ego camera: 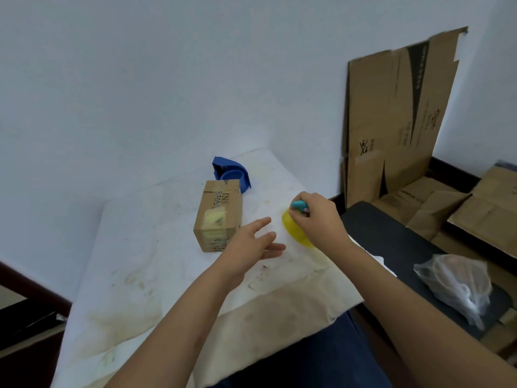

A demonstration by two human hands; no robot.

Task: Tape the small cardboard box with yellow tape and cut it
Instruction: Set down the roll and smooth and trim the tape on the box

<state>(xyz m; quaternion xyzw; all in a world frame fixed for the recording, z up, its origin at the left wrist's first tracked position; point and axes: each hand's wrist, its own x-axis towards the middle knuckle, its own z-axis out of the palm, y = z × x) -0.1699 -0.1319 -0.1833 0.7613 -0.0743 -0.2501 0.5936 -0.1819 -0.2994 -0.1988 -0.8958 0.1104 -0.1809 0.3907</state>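
Note:
A small cardboard box [219, 214] lies on the stained white table cloth [156, 261], with yellowish tape on its near face. To its right is a yellow tape roll [293, 229], partly hidden under my right hand [319, 219]. That hand is closed around a small teal cutter [298, 205] and rests against the roll. My left hand [251, 242] hovers between the box and the roll, fingers spread and holding nothing.
A blue tape dispenser [233, 172] sits behind the box near the wall. Flattened cardboard [397, 116] leans on the wall at right, with more boxes [475, 208] on the floor. A plastic bag [458, 284] lies on a dark surface [391, 236] at right.

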